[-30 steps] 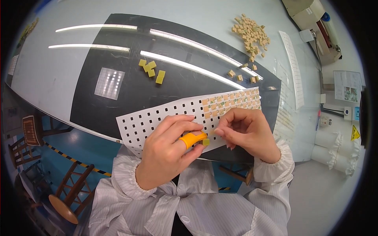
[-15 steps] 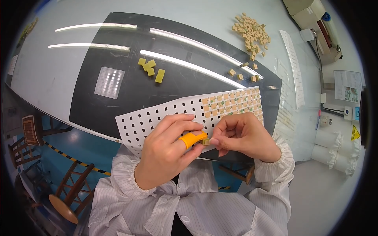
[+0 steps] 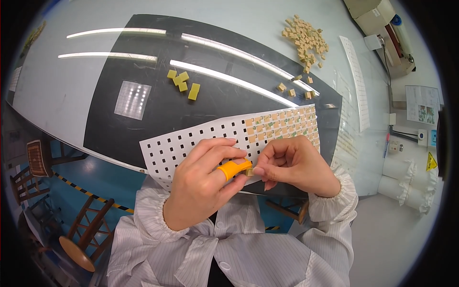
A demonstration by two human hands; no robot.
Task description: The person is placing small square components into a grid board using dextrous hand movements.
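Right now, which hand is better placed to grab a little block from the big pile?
Probably the right hand: it is nearer the pile of tan blocks up ahead on the right. The left hand sits farther off, pinching a small block and wearing an orange finger sleeve.

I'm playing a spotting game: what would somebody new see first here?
Probably the bright orange finger cover on the left hand, near the middle. Next, perhaps the tan block pile at top right, then the yellow-green blocks in the upper middle. The square-dotted white sheet under that and the right hand may catch eyes too.
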